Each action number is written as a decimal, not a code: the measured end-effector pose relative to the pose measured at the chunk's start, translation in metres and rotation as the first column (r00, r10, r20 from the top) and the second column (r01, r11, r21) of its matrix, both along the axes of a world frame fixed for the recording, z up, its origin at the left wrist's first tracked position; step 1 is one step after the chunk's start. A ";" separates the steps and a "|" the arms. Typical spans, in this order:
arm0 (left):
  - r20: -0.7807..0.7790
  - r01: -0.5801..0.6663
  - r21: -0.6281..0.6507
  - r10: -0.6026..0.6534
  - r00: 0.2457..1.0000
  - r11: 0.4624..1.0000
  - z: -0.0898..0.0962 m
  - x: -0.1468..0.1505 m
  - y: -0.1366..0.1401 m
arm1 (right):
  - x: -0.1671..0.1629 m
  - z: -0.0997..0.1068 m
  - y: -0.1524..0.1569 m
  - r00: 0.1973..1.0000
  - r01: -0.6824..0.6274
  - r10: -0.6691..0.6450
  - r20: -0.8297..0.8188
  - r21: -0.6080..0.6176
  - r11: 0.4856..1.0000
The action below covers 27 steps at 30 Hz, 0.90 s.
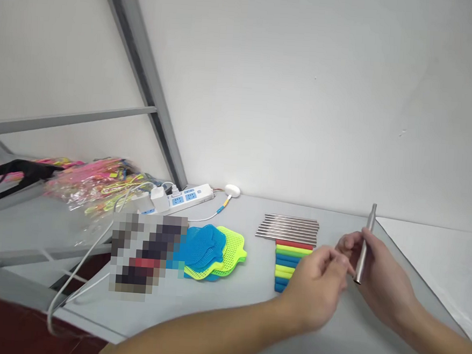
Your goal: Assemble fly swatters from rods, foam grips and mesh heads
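Observation:
My right hand is wrapped around a shiny metal tube, narrower at its upper end, which it holds nearly upright above the table. Close beside its fingers, my left hand is closed in a pinch; anything between those fingertips is too hidden to make out. Behind my left hand lies a row of coloured sleeves in red, yellow, green and blue, partly covered by the hand. Just beyond them, several thin metal rods lie side by side. Farther left are blue fly swatter heads and yellow-green fly swatter heads, overlapping in a pile.
A white power strip with plugs and cables sits at the back left, near a small white device. Bagged colourful items lie by a grey metal frame. A pixelated patch hides something left of the swatter heads. A white sheet lies right.

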<state>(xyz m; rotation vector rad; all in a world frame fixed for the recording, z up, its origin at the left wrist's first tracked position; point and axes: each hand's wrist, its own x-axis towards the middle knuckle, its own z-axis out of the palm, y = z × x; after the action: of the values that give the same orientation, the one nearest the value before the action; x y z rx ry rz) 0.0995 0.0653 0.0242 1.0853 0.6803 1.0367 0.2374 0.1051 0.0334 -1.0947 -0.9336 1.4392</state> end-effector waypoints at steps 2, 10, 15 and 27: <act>-0.124 -0.022 0.033 0.026 0.992 0.999 -0.019 0.000 -0.010 | 0.000 -0.007 -0.005 0.995 0.097 -0.096 -0.030 0.052 0.994; -0.346 0.064 0.168 -0.002 0.938 0.984 -0.041 0.005 -0.022 | 0.000 -0.024 -0.007 0.981 0.189 -0.181 -0.069 0.122 0.974; -0.218 0.063 0.001 -0.061 0.974 0.998 -0.044 0.008 -0.014 | 0.005 -0.023 -0.015 0.984 0.159 -0.142 -0.104 0.179 0.971; -0.397 0.004 0.067 0.023 0.917 0.998 -0.025 -0.001 -0.008 | 0.003 -0.026 -0.016 0.993 0.103 -0.112 0.031 0.226 0.969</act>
<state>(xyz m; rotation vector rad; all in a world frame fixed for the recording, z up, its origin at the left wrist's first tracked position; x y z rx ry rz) 0.0986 0.0572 -0.0010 1.3708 0.9835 0.8559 0.2401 0.0889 0.0071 -0.9958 -1.0248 1.1944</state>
